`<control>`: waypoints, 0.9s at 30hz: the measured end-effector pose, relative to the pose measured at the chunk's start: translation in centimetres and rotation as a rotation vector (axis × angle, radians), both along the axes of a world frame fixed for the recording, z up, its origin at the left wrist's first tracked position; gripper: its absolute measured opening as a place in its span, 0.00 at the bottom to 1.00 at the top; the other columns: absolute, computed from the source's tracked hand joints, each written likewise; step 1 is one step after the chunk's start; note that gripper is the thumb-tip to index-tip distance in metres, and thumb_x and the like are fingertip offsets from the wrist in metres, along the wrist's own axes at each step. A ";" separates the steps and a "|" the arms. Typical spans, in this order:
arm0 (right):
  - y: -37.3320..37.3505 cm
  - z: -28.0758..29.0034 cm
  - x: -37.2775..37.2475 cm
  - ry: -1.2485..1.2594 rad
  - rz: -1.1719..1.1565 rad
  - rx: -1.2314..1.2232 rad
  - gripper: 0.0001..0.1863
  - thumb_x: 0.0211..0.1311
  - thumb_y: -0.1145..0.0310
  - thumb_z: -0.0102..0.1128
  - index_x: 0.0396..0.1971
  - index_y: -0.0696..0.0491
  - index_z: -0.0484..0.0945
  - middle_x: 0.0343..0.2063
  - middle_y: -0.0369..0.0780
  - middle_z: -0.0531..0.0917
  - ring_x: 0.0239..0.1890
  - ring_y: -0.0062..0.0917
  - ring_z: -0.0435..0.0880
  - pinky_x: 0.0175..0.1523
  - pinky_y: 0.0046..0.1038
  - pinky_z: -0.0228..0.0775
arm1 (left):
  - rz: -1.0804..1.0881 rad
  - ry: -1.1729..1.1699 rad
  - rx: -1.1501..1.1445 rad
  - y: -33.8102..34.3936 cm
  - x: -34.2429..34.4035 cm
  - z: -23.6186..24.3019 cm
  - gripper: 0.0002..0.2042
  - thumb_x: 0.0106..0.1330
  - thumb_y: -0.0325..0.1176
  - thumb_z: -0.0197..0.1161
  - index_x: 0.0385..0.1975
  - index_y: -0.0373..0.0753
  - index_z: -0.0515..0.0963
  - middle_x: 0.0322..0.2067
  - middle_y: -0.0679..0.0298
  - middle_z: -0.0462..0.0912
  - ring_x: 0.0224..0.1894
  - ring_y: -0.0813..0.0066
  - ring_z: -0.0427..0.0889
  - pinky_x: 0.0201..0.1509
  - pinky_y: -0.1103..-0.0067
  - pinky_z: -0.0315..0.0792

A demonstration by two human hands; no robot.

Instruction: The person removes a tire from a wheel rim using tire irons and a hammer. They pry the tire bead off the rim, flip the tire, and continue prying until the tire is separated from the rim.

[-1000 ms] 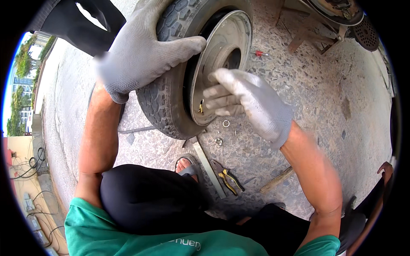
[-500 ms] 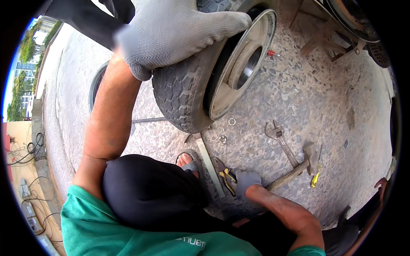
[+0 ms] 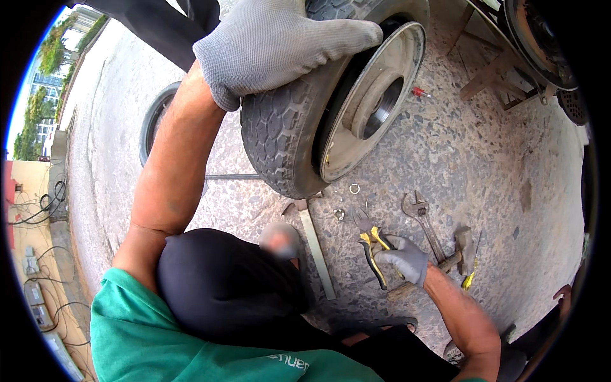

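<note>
While the gloved left hand (image 3: 280, 41) clamps the upright black knobby tyre on its silver rim (image 3: 305, 127), the right hand (image 3: 404, 258) closes on yellow-handled pliers (image 3: 371, 245) on the concrete floor (image 3: 484, 159); loose washers unfitted, work looks midway.

Yellow-handled pliers (image 3: 371, 245), grey gloves

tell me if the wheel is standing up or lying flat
Standing up, tilted a little. The wheel rests on its tread on the ground, metal hub facing right, and the left hand grips its top.
</note>
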State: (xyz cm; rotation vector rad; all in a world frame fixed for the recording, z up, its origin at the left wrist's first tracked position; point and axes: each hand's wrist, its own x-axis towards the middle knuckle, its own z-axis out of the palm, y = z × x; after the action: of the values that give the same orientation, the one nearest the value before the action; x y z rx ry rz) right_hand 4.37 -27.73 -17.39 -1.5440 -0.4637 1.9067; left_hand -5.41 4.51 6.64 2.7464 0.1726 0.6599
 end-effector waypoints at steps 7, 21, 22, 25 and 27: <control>4.7 4.9 1.3 0.239 -0.189 0.165 0.12 0.57 0.76 0.63 0.42 0.56 0.76 0.33 0.32 0.77 0.37 0.16 0.76 0.46 0.22 0.69 | 0.030 0.001 -0.112 -1.1 -1.0 -0.1 0.39 0.58 0.44 0.72 0.65 0.28 0.65 0.64 0.44 0.66 0.68 0.56 0.65 0.72 0.69 0.58; 7.0 6.0 0.6 -0.578 0.203 0.403 0.30 0.50 0.67 0.60 0.56 0.61 0.75 0.52 0.50 0.78 0.54 0.42 0.78 0.62 0.36 0.68 | -0.140 -0.030 -0.036 -0.4 -2.6 -1.8 0.41 0.54 0.36 0.75 0.66 0.27 0.63 0.64 0.43 0.64 0.70 0.54 0.63 0.74 0.65 0.55; 7.1 5.5 0.4 -0.601 0.208 0.443 0.29 0.50 0.67 0.60 0.55 0.60 0.76 0.53 0.51 0.77 0.55 0.43 0.77 0.63 0.37 0.67 | -0.157 -0.032 -0.006 -0.2 -2.6 -1.6 0.41 0.54 0.36 0.75 0.66 0.27 0.63 0.64 0.43 0.65 0.70 0.54 0.63 0.73 0.65 0.55; 7.1 4.4 0.3 -0.651 0.226 0.510 0.28 0.49 0.67 0.59 0.54 0.59 0.77 0.54 0.53 0.76 0.57 0.47 0.76 0.65 0.38 0.66 | -0.192 -0.051 -0.049 0.9 -2.4 -2.1 0.40 0.54 0.36 0.75 0.65 0.27 0.63 0.64 0.43 0.65 0.69 0.54 0.63 0.73 0.65 0.56; 7.3 4.6 0.2 -0.650 0.241 0.497 0.27 0.49 0.67 0.58 0.53 0.58 0.77 0.54 0.53 0.76 0.57 0.48 0.75 0.65 0.38 0.66 | -0.127 -0.028 -0.082 -0.2 -2.5 -1.8 0.40 0.54 0.37 0.75 0.65 0.28 0.63 0.64 0.43 0.65 0.69 0.54 0.64 0.73 0.65 0.56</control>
State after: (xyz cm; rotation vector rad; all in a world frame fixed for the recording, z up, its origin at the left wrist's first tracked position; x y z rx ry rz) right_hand 4.59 -20.47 -12.83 -1.7756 -1.3433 1.2521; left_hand -7.94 4.33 4.80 2.6423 0.0183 0.6417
